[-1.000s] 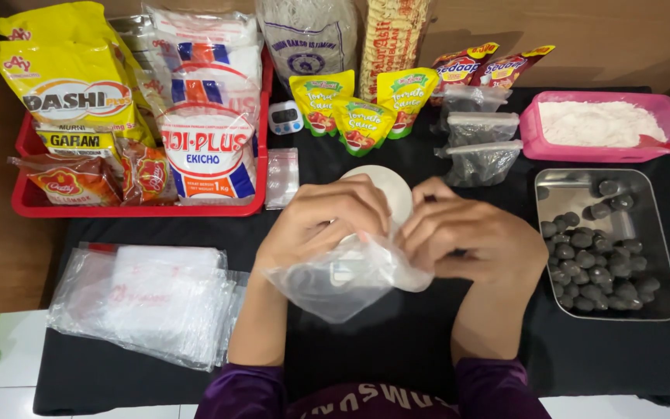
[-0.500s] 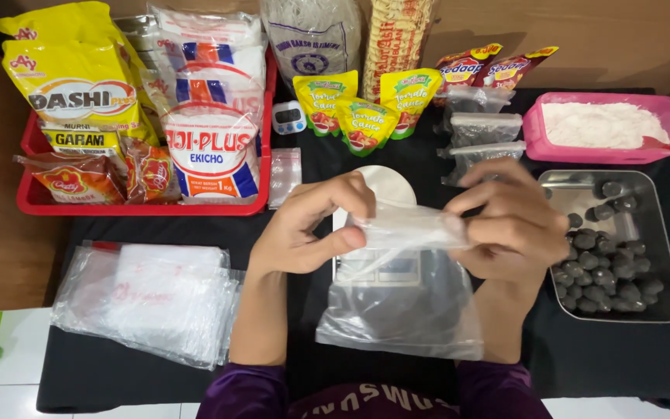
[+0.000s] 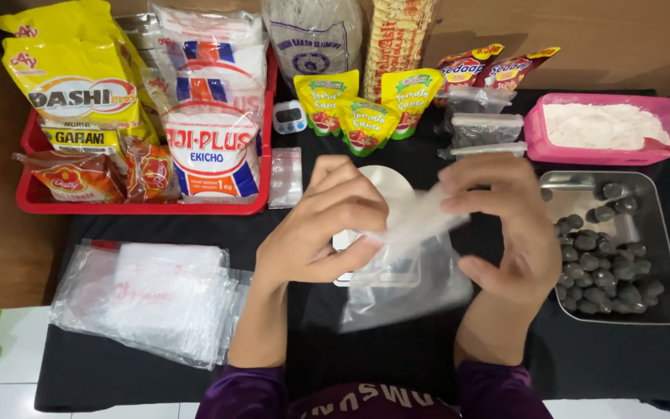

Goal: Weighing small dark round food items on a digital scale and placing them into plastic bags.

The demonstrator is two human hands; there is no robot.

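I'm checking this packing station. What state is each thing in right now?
Clear bag: held up by both hands, empty, its mouth being worked open.
Left hand: pinching the bag's top.
Right hand: gripping the bag's top.
Steel tray: partly filled with dark balls.
Pink tub: uncovered, full of white powder.
Bag stack: lying flat, empty.
Red basket: packed with sealed packets.

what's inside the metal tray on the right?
The metal tray holds a pile of small dark balls, mostly toward its near and left side; bare metal shows at the far end. The right hand covers part of its left edge, so anything there is hidden.
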